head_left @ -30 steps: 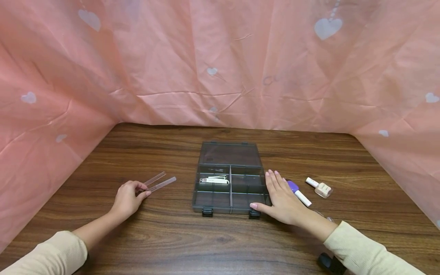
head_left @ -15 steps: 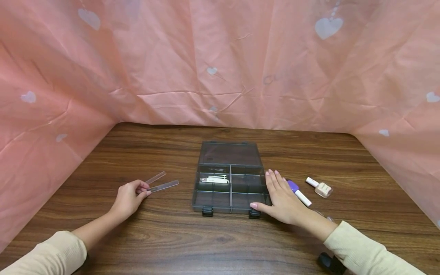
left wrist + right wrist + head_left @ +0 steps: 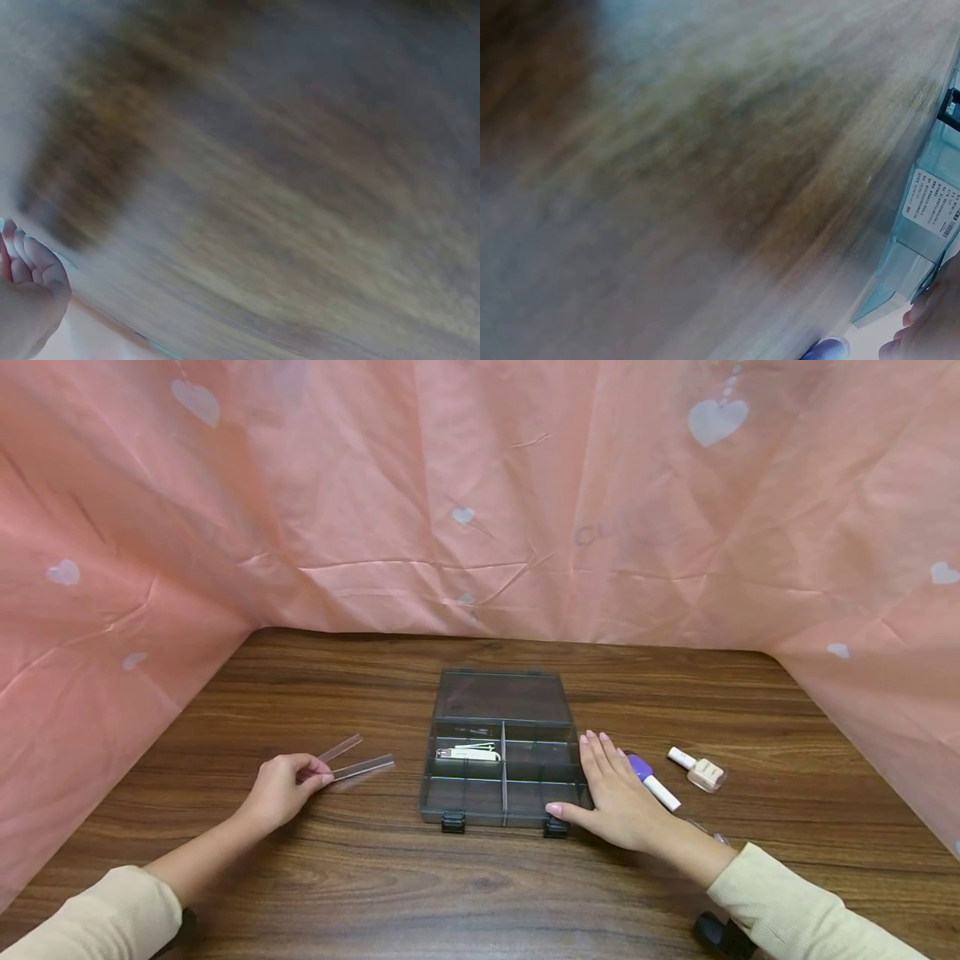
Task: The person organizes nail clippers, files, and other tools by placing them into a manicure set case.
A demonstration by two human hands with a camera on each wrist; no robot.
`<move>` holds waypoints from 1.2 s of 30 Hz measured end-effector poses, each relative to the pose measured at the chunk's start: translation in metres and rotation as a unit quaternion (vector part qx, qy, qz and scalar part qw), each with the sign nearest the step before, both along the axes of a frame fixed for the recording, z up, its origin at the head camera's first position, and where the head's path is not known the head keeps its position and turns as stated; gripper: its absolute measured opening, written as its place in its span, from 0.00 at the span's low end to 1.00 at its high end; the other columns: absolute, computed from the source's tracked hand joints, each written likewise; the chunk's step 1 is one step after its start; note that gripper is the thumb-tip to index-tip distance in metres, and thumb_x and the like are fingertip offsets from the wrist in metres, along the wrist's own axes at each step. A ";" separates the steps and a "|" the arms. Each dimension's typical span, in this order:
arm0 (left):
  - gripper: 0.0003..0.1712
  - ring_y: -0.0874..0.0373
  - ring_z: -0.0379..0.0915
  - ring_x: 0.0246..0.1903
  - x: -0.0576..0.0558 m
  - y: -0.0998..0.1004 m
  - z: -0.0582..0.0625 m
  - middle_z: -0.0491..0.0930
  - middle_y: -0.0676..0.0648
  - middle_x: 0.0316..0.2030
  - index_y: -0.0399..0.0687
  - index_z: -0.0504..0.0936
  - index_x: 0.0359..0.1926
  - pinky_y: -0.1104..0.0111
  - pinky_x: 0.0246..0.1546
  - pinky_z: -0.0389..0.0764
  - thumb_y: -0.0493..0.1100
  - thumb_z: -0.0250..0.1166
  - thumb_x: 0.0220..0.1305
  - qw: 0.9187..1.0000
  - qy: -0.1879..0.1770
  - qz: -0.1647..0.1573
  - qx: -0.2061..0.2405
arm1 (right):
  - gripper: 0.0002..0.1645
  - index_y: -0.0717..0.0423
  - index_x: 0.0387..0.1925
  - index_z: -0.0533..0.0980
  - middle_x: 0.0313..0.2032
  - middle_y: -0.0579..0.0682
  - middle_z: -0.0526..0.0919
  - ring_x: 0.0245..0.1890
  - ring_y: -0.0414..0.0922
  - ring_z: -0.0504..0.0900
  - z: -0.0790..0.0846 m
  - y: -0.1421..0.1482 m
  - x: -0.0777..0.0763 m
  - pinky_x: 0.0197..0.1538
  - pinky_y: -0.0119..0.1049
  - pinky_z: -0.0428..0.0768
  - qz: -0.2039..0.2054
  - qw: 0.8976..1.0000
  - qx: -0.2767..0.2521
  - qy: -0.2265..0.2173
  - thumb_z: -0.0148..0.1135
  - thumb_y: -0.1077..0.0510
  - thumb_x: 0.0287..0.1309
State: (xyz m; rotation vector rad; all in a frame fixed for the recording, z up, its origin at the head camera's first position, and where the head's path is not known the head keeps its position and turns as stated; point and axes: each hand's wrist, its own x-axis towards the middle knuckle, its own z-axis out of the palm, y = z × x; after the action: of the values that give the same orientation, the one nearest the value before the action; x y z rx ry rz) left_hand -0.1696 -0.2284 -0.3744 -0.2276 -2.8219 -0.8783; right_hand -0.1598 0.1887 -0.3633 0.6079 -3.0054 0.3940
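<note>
All along the back and sides, pink cloth (image 3: 480, 460) with pale hearts. Under everything else, a brown wood tabletop (image 3: 360, 893). In the middle of it, a dark see-through box (image 3: 486, 820), lid (image 3: 504, 695) open at the far end, little rooms inside. Against the right wall of the box, the right hand (image 3: 611, 802), fingers straight and close together, thumb apart by the near corner, clamped on nothing. Well left of the box, the left hand (image 3: 281, 789), thumb and finger clamped on one end of a clear strip (image 3: 369, 767). Beside the right hand, a purple bottle (image 3: 639, 767) with a white cap; farther right, a small cream bottle (image 3: 705, 773). In a left room of the box, nail clippers (image 3: 468, 753). Just behind the clear strip, a second clear strip (image 3: 342, 746), near end hidden by the left hand; cannot tell about a touch there.

For what looks like picking up a strip, best to pinch softly near the end, for fear of a bend or slip. Mind the second clear strip: maybe easy to drag along. Keep the right hand steady, so as not to bump the box.

Compared with one second ago, free tip of the clear strip a bit nearer the box, with a wider gap to the second clear strip. No change to see in the box or right hand.
</note>
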 end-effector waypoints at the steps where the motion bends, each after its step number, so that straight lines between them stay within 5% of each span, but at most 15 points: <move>1: 0.03 0.65 0.69 0.22 0.000 0.000 0.001 0.83 0.45 0.24 0.37 0.82 0.27 0.75 0.23 0.71 0.34 0.66 0.54 1.000 -0.002 0.000 0.003 | 0.60 0.74 0.67 0.49 0.68 0.70 0.50 0.70 0.65 0.46 0.000 0.000 0.000 0.69 0.59 0.51 0.000 1.000 0.000 0.001 0.54 0.30 0.53; 14: 0.09 0.66 0.70 0.25 0.002 -0.001 0.011 0.84 0.43 0.26 0.33 0.84 0.34 0.76 0.25 0.70 0.38 0.63 0.59 0.994 -0.072 0.023 0.073 | 0.61 0.74 0.67 0.48 0.69 0.70 0.49 0.70 0.65 0.45 0.001 0.000 0.000 0.69 0.58 0.50 0.001 1.000 -0.002 -0.004 0.53 0.29 0.53; 25: 0.15 0.72 0.77 0.30 0.006 0.009 0.018 0.85 0.44 0.32 0.23 0.78 0.44 0.75 0.37 0.81 0.35 0.58 0.63 0.960 -0.167 0.019 0.222 | 0.61 0.74 0.67 0.48 0.69 0.70 0.48 0.70 0.65 0.45 0.000 0.000 0.000 0.69 0.57 0.51 0.004 1.000 0.015 0.009 0.52 0.29 0.53; 36: 0.16 0.71 0.77 0.32 0.010 0.023 0.029 0.85 0.48 0.33 0.22 0.76 0.46 0.76 0.38 0.80 0.35 0.57 0.64 0.944 -0.195 0.001 0.267 | 0.62 0.74 0.67 0.48 0.69 0.70 0.49 0.70 0.64 0.45 -0.001 0.001 0.000 0.69 0.56 0.52 0.002 1.000 0.019 0.016 0.52 0.28 0.53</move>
State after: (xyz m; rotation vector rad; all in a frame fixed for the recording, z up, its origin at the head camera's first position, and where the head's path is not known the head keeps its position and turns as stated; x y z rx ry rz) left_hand -0.1593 -0.2055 -0.3450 0.0335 -2.7626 -1.8101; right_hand -0.1601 0.1895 -0.3639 0.6163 -2.9882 0.3255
